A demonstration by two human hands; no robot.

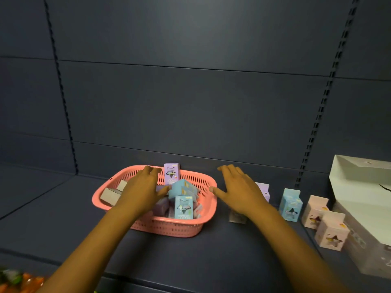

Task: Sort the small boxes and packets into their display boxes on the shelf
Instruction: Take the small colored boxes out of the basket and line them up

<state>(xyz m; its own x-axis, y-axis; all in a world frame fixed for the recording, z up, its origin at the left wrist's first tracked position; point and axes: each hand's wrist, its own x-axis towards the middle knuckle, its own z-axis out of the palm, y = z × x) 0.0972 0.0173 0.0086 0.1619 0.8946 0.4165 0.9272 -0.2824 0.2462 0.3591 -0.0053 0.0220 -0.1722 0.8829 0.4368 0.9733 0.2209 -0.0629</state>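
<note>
The small boxes lie in two groups. One group sits in a pink basket [160, 227] on the dark shelf [211, 261]: a purple box [171, 173] stands upright against the far wall, a blue box [183, 207] with a star window stands near the front, another blue box [182, 187] lies tilted behind it, and a grey-white box [110, 196] lies at the left end. The second group stands on the shelf right of the basket: a purple box [264, 191] partly hidden behind the right wrist, a blue box [290, 205], and two pale pink boxes [315, 211] [331, 234]. A white display box [359, 199] stands open at the far right.

The left hand [142, 190] reaches into the basket, fingers extended; whether it holds anything cannot be determined. The right hand [239, 187] hovers beside the basket, fingers spread, holding nothing.
</note>
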